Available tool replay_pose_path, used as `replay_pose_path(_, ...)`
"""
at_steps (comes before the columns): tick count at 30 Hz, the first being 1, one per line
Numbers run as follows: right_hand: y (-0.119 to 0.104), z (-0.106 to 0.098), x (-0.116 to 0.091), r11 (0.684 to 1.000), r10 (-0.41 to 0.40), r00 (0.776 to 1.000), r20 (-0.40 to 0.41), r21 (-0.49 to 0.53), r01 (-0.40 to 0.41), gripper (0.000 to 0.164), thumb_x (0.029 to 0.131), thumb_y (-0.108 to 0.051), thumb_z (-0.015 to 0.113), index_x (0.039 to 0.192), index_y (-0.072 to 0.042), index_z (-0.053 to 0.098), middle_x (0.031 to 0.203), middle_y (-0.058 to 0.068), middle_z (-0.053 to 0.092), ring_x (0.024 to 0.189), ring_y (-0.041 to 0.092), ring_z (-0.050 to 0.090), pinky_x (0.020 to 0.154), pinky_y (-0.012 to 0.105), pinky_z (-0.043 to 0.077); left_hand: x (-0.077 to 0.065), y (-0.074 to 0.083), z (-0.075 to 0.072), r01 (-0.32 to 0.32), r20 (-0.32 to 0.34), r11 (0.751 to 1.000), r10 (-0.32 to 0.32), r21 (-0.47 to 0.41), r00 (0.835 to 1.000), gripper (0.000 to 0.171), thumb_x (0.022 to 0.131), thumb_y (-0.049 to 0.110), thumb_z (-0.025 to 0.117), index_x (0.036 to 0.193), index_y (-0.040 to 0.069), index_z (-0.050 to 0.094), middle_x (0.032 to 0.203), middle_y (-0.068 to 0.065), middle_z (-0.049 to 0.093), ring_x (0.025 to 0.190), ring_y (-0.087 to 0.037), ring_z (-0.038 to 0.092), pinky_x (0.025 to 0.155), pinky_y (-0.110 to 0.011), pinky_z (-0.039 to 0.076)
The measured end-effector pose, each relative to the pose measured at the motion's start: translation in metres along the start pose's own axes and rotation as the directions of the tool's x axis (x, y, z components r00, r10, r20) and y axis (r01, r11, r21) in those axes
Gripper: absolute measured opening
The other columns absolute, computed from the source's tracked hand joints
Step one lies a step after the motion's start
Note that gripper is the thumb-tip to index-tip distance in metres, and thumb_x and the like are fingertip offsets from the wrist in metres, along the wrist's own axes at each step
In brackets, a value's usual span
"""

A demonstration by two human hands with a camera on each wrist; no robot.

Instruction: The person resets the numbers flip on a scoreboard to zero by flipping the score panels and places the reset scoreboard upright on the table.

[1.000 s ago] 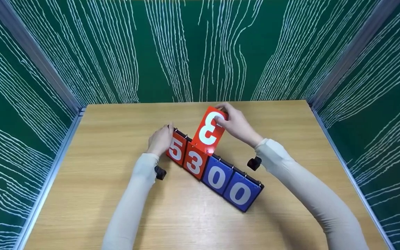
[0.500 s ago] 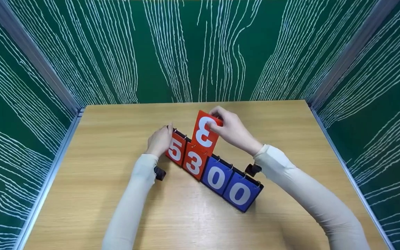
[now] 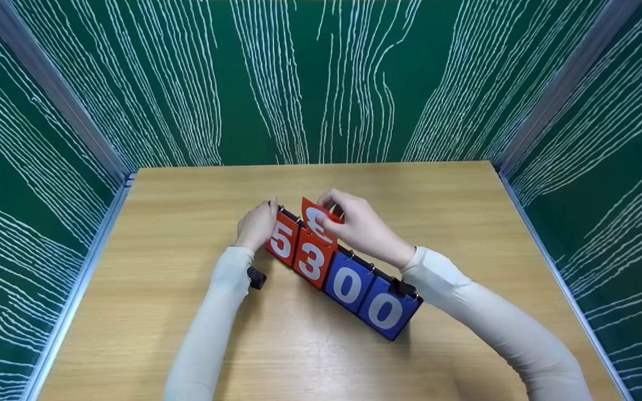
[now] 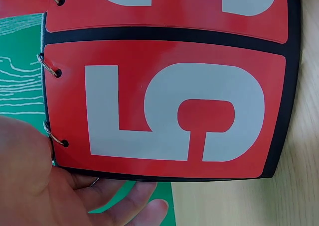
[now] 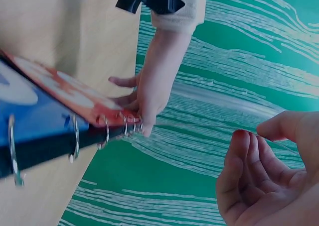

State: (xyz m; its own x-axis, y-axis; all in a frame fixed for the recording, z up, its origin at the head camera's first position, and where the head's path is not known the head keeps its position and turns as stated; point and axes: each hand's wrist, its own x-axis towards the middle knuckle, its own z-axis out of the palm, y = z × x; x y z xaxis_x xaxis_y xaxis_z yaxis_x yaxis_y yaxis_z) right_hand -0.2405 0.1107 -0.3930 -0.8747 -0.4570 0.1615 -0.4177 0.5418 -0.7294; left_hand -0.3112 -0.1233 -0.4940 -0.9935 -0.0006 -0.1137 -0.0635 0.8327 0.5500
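A flip scoreboard stands slantwise on the table in the head view, its ringed number cards reading red 5 and 3, then blue 0 and 0. At its left end my left hand grips the upper corner. In the left wrist view the red 5 card fills the middle, with fingers reaching behind the board. My right hand pinches a raised red card by its far edge, above the rings of the red 3 card. That raised card appears nearly edge-on in the right wrist view.
The wooden table carries the board. Green walls with white wavy lines stand behind and at both sides. A black wrist camera sits on the left sleeve.
My right hand has moved left and toward me, tilting the raised red card down toward the board. The left hand stays at the board's left end.
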Motion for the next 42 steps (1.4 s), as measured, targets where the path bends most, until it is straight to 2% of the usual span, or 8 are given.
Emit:
replay_pose_path(12, -0.011, 0.020, -0.012, 0.997, -0.067, 0.996, 0.066, -0.041, 0.069, 0.017, 0.099, -0.018, 0.065, 0.114, -0.012, 0.064, 0.108, 0.004, 0.070, 0.092, 0.014, 0.066, 0.074, 0.027, 0.058, 0.000, -0.003, 0.000, -0.026, -0.012, 1.000, 0.026, 0.009, 1.000, 0.067, 0.111, 0.047, 0.016, 0.123, 0.004, 0.066, 0.130, -0.020, 0.067, 0.124, -0.040, 0.063, 0.102, -0.055, 0.049)
replay_pose_path(15, -0.011, 0.025, -0.016, 0.996, -0.080, 0.993, 0.090, -0.033, 0.083, 0.018, 0.098, -0.018, 0.066, 0.115, -0.011, 0.064, 0.110, 0.004, 0.070, 0.094, 0.014, 0.067, 0.077, 0.028, 0.059, 0.000, -0.004, 0.000, -0.020, -0.014, 1.000, 0.021, 0.017, 1.000, 0.068, 0.111, 0.047, 0.015, 0.125, 0.003, 0.065, 0.133, -0.021, 0.066, 0.125, -0.041, 0.062, 0.103, -0.056, 0.048)
replay_pose_path(19, -0.010, 0.033, -0.018, 0.997, -0.070, 0.991, 0.117, -0.029, 0.074, 0.019, 0.098, -0.020, 0.066, 0.116, -0.011, 0.064, 0.111, 0.004, 0.071, 0.098, 0.014, 0.068, 0.081, 0.029, 0.059, 0.000, -0.003, 0.002, 0.000, -0.008, 1.000, 0.000, 0.003, 1.000, 0.070, 0.111, 0.049, 0.014, 0.125, 0.003, 0.065, 0.129, -0.020, 0.067, 0.122, -0.039, 0.064, 0.102, -0.055, 0.049)
replay_pose_path(23, -0.010, 0.039, -0.021, 0.997, -0.070, 0.988, 0.137, -0.031, 0.075, 0.019, 0.099, -0.021, 0.067, 0.114, -0.012, 0.064, 0.113, 0.004, 0.071, 0.096, 0.014, 0.066, 0.078, 0.028, 0.059, 0.000, -0.002, 0.002, 0.009, -0.006, 1.000, -0.009, -0.004, 1.000, 0.072, 0.110, 0.051, 0.012, 0.127, 0.004, 0.065, 0.129, -0.020, 0.066, 0.123, -0.039, 0.063, 0.101, -0.054, 0.049)
replay_pose_path(28, -0.007, 0.049, -0.023, 0.996, -0.082, 0.982, 0.172, -0.013, 0.085, 0.017, 0.098, -0.019, 0.068, 0.113, -0.013, 0.062, 0.116, 0.006, 0.071, 0.099, 0.016, 0.065, 0.086, 0.035, 0.060, 0.001, -0.001, 0.001, -0.005, 0.000, 1.000, 0.005, -0.002, 1.000, 0.073, 0.110, 0.050, 0.011, 0.129, 0.003, 0.064, 0.133, -0.021, 0.065, 0.125, -0.040, 0.061, 0.104, -0.055, 0.048)
replay_pose_path(31, -0.005, 0.055, -0.024, 0.997, -0.070, 0.979, 0.190, -0.027, 0.076, 0.017, 0.097, -0.020, 0.069, 0.111, -0.015, 0.062, 0.117, 0.004, 0.070, 0.102, 0.015, 0.064, 0.090, 0.033, 0.058, 0.001, -0.001, 0.001, -0.008, 0.005, 1.000, 0.008, 0.002, 1.000, 0.072, 0.110, 0.049, 0.011, 0.128, 0.002, 0.064, 0.132, -0.021, 0.065, 0.124, -0.040, 0.062, 0.103, -0.055, 0.048)
replay_pose_path(35, -0.003, 0.063, -0.024, 0.993, -0.076, 0.977, 0.199, -0.075, 0.093, 0.014, 0.097, -0.025, 0.069, 0.108, -0.017, 0.063, 0.109, -0.002, 0.070, 0.096, 0.011, 0.062, 0.084, 0.029, 0.056, 0.001, -0.001, 0.001, -0.002, -0.007, 1.000, 0.002, 0.008, 1.000, 0.070, 0.111, 0.048, 0.014, 0.124, 0.002, 0.064, 0.128, -0.021, 0.067, 0.121, -0.039, 0.064, 0.101, -0.055, 0.049)
replay_pose_path(42, 0.006, 0.078, -0.026, 0.968, -0.147, 0.967, 0.206, -0.171, 0.184, 0.012, 0.096, -0.023, 0.070, 0.105, -0.015, 0.066, 0.095, -0.004, 0.068, 0.083, 0.008, 0.060, 0.075, 0.022, 0.052, -0.001, -0.002, 0.001, -0.013, -0.028, 1.000, 0.013, 0.011, 1.000, 0.064, 0.112, 0.046, 0.019, 0.125, 0.003, 0.064, 0.128, -0.021, 0.067, 0.124, -0.041, 0.062, 0.102, -0.058, 0.048)
